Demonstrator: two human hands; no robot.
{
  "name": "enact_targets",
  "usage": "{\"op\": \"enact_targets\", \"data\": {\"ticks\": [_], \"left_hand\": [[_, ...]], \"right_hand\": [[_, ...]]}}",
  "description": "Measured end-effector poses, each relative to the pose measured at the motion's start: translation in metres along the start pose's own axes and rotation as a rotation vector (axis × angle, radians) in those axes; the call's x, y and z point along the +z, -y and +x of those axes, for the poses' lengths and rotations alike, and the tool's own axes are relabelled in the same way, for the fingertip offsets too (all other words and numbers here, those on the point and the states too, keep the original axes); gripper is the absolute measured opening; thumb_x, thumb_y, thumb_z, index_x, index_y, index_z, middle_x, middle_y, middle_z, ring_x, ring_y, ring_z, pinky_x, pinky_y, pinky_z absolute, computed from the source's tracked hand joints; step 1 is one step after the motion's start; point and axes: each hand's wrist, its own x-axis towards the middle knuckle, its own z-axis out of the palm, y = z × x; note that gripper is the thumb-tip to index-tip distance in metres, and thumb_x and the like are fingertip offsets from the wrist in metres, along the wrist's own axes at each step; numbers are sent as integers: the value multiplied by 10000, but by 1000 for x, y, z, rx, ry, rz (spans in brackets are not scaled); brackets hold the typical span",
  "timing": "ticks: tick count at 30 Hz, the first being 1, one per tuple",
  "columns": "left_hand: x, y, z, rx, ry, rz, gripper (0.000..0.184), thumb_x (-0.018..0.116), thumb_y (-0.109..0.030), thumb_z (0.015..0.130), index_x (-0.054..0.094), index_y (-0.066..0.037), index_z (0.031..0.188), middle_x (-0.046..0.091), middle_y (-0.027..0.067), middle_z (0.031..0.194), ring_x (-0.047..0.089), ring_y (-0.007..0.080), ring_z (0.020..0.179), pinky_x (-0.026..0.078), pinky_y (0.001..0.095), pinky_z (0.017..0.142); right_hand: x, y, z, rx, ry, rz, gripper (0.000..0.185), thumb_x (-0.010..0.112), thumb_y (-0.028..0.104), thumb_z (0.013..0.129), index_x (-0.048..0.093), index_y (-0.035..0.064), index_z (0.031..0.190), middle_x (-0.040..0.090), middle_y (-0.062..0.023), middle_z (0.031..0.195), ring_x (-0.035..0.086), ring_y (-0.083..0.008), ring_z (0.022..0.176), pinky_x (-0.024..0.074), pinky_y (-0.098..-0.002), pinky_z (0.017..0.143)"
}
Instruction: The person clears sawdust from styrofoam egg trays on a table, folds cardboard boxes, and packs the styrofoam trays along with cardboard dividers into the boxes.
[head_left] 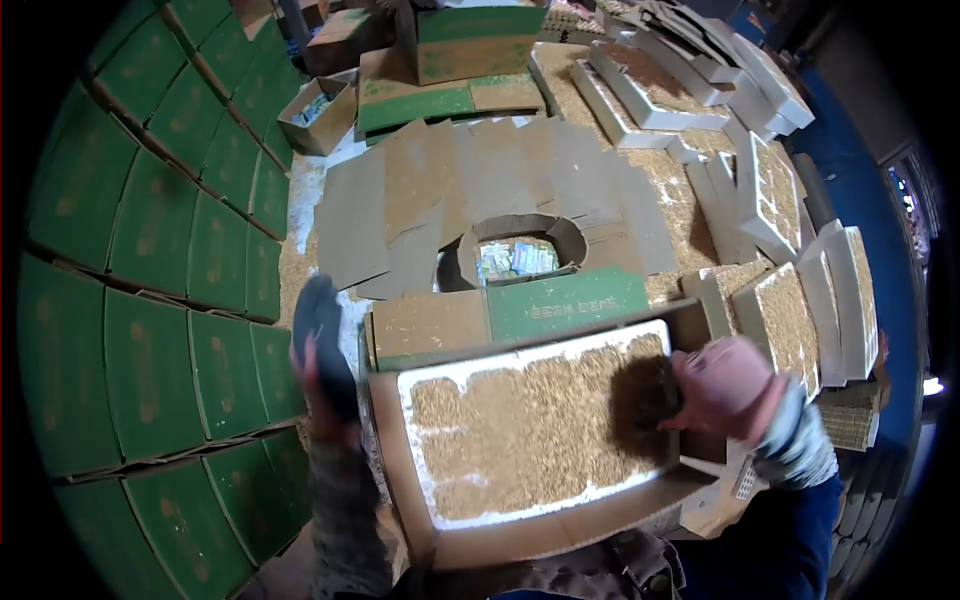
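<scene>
A white foam tray [540, 430] filled with tan grain-like granules lies inside an open cardboard box [500, 545] in front of me. My right hand [728, 385], in a pinkish glove, is closed at the tray's right end, its thumb over the rim; some fingers are hidden. A dark shadow falls on the granules beside it. Left of the box, my left hand [326, 350] wears a dark glove. Its fingers stretch forward and it holds nothing. Beyond the box's far side lies a green-and-brown cardboard flap [570, 305].
Stacked green boxes [155, 235] form a wall on the left. Ahead, overlapping cardboard sheets [480, 170] surround an oval cardboard-rimmed opening [585, 240] with small packets [517, 260] inside. White foam trays [785, 325] lean on the right. A small carton [320, 115] stands at the far left.
</scene>
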Motion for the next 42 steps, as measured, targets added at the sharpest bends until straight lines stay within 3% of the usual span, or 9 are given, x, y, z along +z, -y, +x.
{"op": "enact_targets", "data": {"ticks": [2,5,8,10,15,18,23,34,42], "left_hand": [[-21,36,70,-151,-160,397,422,542,-94,896,422,17,1285,481,130,1253,488,176,1105,407,288,960],[-83,118,148,-45,-51,1620,857,657,-482,753,283,-30,1378,320,234,1383,289,381,1290,295,450,1029],[-79,160,187,-242,-91,1884,983,662,-565,699,215,-35,1396,268,265,1395,259,447,1277,287,481,1028],[-68,177,196,-360,-6,1890,1021,686,-536,677,182,-24,1403,249,281,1394,275,475,1257,295,468,1032],[-45,176,197,-325,314,1819,916,678,-341,678,209,-18,1395,339,255,1364,393,408,1220,365,394,1007],[-24,146,190,-111,543,1582,779,658,-280,695,327,-10,1347,450,231,1297,452,342,1190,387,380,983],[31,58,145,207,266,1195,409,562,-106,790,533,-6,1185,604,215,1073,588,329,999,448,358,886],[32,-72,24,432,26,923,399,516,46,803,491,88,1199,576,161,1166,527,199,1099,385,300,955],[-4,-122,-68,461,-85,807,438,513,4,846,419,111,1260,504,176,1254,477,211,1151,371,319,975]], "right_hand": [[-14,-59,25,-495,-229,470,438,693,447,758,650,53,944,666,-89,731,640,-175,610,518,-288,567],[-26,-102,117,-323,-272,1300,384,653,318,824,627,-21,1004,674,-92,813,633,-130,620,514,-243,565],[32,-111,278,-246,-234,1532,329,664,262,805,646,12,1020,681,-92,871,645,-158,745,520,-273,670],[57,-86,341,-222,-462,585,371,692,252,743,639,111,1083,655,-161,973,626,-283,920,491,-362,817],[86,-44,411,-102,-490,124,535,708,251,674,522,21,1120,596,-174,1076,591,-308,985,481,-394,831],[81,-51,403,-58,-662,121,237,566,155,771,596,57,985,644,-153,950,623,-307,890,496,-408,772],[81,-71,367,-67,-802,346,209,591,173,759,591,70,942,647,-145,910,614,-321,887,489,-417,758],[79,-82,333,126,-821,699,334,675,304,774,619,83,1018,644,-161,910,605,-329,901,475,-410,766],[61,-104,283,-343,-977,800,310,497,274,922,567,44,1118,609,-247,852,587,-395,806,461,-416,725]]}}
